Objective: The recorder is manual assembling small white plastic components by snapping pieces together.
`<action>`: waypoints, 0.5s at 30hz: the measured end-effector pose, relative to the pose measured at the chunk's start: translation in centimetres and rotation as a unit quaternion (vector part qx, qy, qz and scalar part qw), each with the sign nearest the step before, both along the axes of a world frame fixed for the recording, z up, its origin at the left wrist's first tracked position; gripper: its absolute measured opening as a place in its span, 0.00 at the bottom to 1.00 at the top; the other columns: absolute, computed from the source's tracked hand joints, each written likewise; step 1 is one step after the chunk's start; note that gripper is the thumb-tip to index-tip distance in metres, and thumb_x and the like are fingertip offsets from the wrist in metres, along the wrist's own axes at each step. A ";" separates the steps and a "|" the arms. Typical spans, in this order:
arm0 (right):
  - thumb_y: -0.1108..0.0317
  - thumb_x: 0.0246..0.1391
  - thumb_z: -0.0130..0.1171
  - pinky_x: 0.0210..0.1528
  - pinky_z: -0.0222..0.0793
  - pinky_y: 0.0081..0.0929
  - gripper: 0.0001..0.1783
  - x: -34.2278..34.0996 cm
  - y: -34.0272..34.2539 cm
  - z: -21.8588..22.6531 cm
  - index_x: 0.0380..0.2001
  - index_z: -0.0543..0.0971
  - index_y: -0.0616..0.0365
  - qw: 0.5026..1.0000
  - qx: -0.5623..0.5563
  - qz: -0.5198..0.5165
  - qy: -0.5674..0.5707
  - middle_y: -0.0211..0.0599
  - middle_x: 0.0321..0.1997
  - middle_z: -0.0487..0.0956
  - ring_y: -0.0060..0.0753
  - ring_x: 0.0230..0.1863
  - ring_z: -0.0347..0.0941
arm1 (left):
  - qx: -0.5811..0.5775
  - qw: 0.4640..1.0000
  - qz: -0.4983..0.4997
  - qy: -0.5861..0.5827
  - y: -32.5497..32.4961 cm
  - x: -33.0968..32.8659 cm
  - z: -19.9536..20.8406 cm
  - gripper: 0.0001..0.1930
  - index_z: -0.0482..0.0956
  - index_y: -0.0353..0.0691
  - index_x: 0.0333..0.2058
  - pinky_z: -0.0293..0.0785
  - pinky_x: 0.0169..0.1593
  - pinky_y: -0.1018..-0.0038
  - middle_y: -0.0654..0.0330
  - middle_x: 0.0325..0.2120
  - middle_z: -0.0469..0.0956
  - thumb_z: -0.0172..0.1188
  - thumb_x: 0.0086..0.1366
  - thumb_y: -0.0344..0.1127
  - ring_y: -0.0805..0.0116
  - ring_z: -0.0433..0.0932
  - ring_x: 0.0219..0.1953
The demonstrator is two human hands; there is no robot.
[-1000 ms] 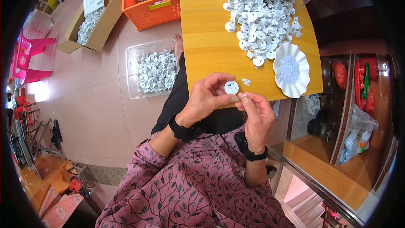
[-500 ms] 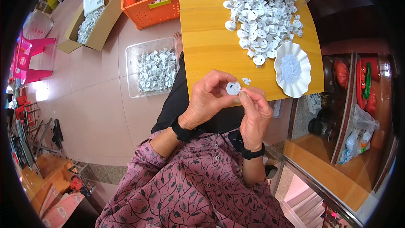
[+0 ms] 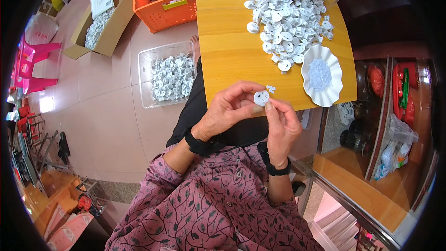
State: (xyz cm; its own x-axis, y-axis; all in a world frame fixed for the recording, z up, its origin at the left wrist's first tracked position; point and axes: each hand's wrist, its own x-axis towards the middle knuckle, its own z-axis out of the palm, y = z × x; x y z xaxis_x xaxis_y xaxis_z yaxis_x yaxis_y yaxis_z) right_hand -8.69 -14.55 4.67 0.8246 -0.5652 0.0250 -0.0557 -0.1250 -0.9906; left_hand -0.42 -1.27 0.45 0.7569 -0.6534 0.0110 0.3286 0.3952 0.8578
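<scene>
Over the table's near edge, my left hand (image 3: 227, 111) is closed on a round white plastic socket cover (image 3: 261, 97) with dark slots in its face. My right hand (image 3: 282, 125) pinches at the cover's lower right edge with thumb and finger. Whether a tiny part sits between those fingertips, I cannot tell. Just beyond the cover, a few small whitish pieces (image 3: 271, 89) lie on the yellow wooden table (image 3: 223, 42). To the right stands a scalloped white dish (image 3: 336, 81) holding small translucent bluish pieces (image 3: 319, 74). A large heap of similar white covers (image 3: 290, 23) spreads over the table's far part.
On the floor to the left is a clear plastic bin (image 3: 145, 81) of white parts. Farther back stand an orange crate (image 3: 165, 18) and a cardboard box (image 3: 116, 30), both with more parts. A pink stool (image 3: 39, 65) is far left; wooden shelves (image 3: 362, 167) stand right.
The cover has moved slightly right and turned in my fingers, so its slots face another way. My right fingertips have shifted a little along its lower edge.
</scene>
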 end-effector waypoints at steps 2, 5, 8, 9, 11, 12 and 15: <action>0.78 0.57 0.62 0.45 0.70 0.20 0.05 -0.2 -0.1 0.0 0.37 0.81 0.65 1.000 -0.022 -0.003 0.012 0.34 0.40 0.80 0.22 0.40 0.74 | -0.036 0.996 -0.031 0.072 0.0 0.0 0.2 0.21 0.72 0.33 0.56 0.78 0.54 0.75 0.61 0.46 0.77 0.61 0.65 0.22 0.72 0.78 0.49; 0.79 0.55 0.63 0.46 0.71 0.25 0.05 -0.2 -0.2 -0.4 0.36 0.80 0.63 0.997 -0.072 -0.002 -0.027 0.38 0.41 0.80 0.28 0.42 0.76 | -0.046 0.992 -0.031 0.110 0.0 0.0 0.3 0.21 0.72 0.33 0.56 0.78 0.56 0.71 0.58 0.48 0.77 0.61 0.65 0.22 0.70 0.78 0.51; 0.80 0.53 0.63 0.47 0.72 0.29 0.06 -0.1 -0.2 -0.3 0.35 0.79 0.62 0.984 -0.168 -0.013 -0.051 0.40 0.41 0.79 0.35 0.43 0.76 | -0.062 0.991 -0.029 0.112 -0.1 -0.1 0.2 0.21 0.72 0.33 0.56 0.78 0.57 0.69 0.57 0.49 0.77 0.61 0.65 0.22 0.69 0.78 0.52; 0.80 0.52 0.63 0.47 0.72 0.30 0.06 0.0 -0.2 -0.2 0.35 0.79 0.62 0.982 -0.182 -0.011 -0.051 0.41 0.42 0.79 0.36 0.44 0.76 | -0.060 0.991 -0.030 0.112 -0.1 -0.1 0.2 0.21 0.72 0.33 0.56 0.78 0.57 0.70 0.57 0.49 0.77 0.61 0.65 0.22 0.69 0.78 0.51; 0.80 0.51 0.64 0.47 0.72 0.31 0.07 0.1 -0.2 0.0 0.34 0.79 0.62 0.979 -0.195 -0.011 -0.050 0.41 0.42 0.78 0.37 0.44 0.76 | -0.058 0.992 -0.031 0.112 -0.1 0.0 0.3 0.21 0.72 0.33 0.56 0.78 0.56 0.71 0.58 0.49 0.77 0.61 0.65 0.22 0.70 0.78 0.51; 0.80 0.51 0.64 0.47 0.72 0.31 0.07 0.1 -0.2 0.1 0.34 0.79 0.62 0.976 -0.214 -0.008 -0.049 0.41 0.42 0.78 0.37 0.44 0.76 | -0.054 0.993 -0.029 0.106 -0.1 0.0 0.3 0.21 0.72 0.33 0.56 0.78 0.56 0.72 0.58 0.48 0.77 0.62 0.64 0.21 0.71 0.78 0.50; 0.79 0.51 0.64 0.47 0.72 0.31 0.06 0.1 -0.1 0.2 0.34 0.78 0.61 0.971 -0.233 -0.004 -0.048 0.41 0.42 0.78 0.37 0.43 0.76 | -0.048 0.994 -0.023 0.095 -0.1 -0.1 0.4 0.20 0.73 0.33 0.55 0.77 0.55 0.74 0.59 0.48 0.77 0.62 0.64 0.21 0.72 0.78 0.50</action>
State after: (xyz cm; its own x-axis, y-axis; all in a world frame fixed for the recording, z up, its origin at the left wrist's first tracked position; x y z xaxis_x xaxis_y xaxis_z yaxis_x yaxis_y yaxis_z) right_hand -8.56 -14.62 4.91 0.8011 -0.4810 0.3562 0.0314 -0.5605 -0.8276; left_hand -0.49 -1.38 0.83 0.7208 -0.6900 -0.0658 0.5006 0.4525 0.7380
